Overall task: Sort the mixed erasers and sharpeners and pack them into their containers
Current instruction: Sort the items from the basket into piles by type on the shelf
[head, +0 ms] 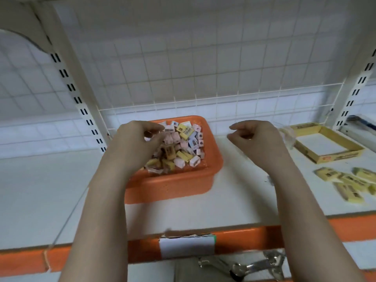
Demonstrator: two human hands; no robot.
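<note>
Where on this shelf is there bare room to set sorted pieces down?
Bare shelf lies left of the orange basket, and between it and the yellow erasers. The yellow box is empty inside. Crowded: the basket, and the right front corner.

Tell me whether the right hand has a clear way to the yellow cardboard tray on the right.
Probably yes: the right hand hovers just left of the yellow cardboard tray, with only a blurry clear plastic container between them.

The white shelf [234, 192] before me carries an orange basket [175, 186] at twelve o'clock, an open yellow cardboard tray [354, 148] at two o'clock, and loose yellow erasers [345, 182] at three o'clock.
</note>
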